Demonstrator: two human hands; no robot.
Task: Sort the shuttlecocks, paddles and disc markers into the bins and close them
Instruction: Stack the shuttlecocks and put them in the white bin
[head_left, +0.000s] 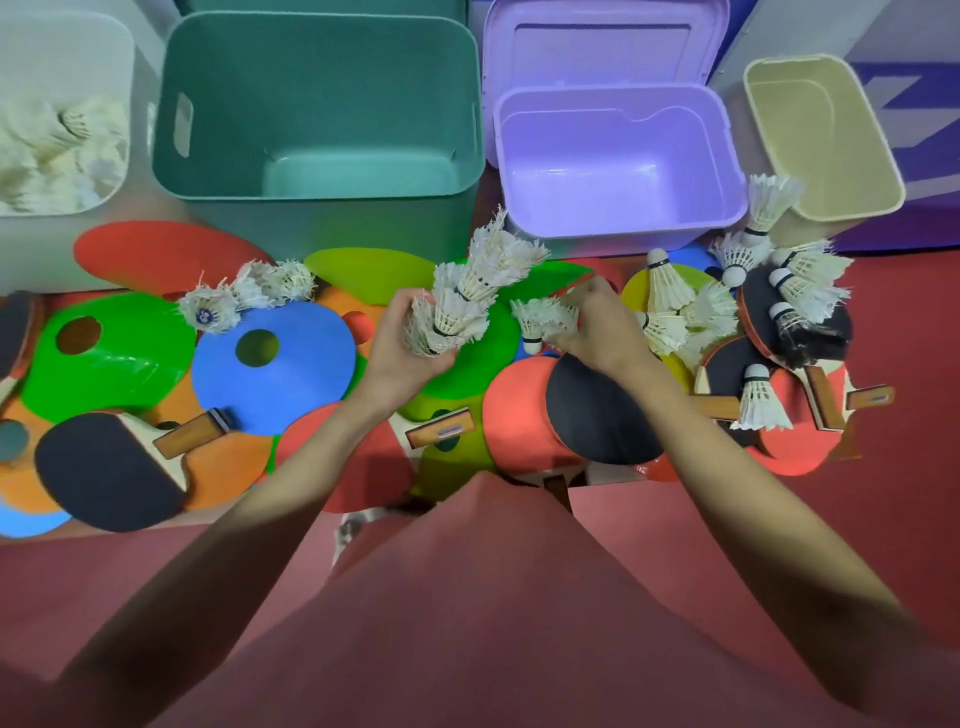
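Note:
My left hand (402, 345) grips a bunch of white feather shuttlecocks (470, 291) stacked into each other, above a green disc marker (470, 358). Just to the right, my right hand (602, 327) pinches a single shuttlecock (543, 319). More shuttlecocks lie in a pile at the right (680, 306) and a few at the left (244, 296). Paddles lie among the discs: a black-faced one (109, 470) at the left, another (597, 415) under my right forearm. A blue disc (291, 374) lies left of centre.
Along the back stand a white bin (117, 52) holding shuttlecocks, an open teal bin (322, 114), a purple bin (618, 161) with its lid up, and a beige bin (826, 135). The floor is red. My red-clothed knee fills the foreground.

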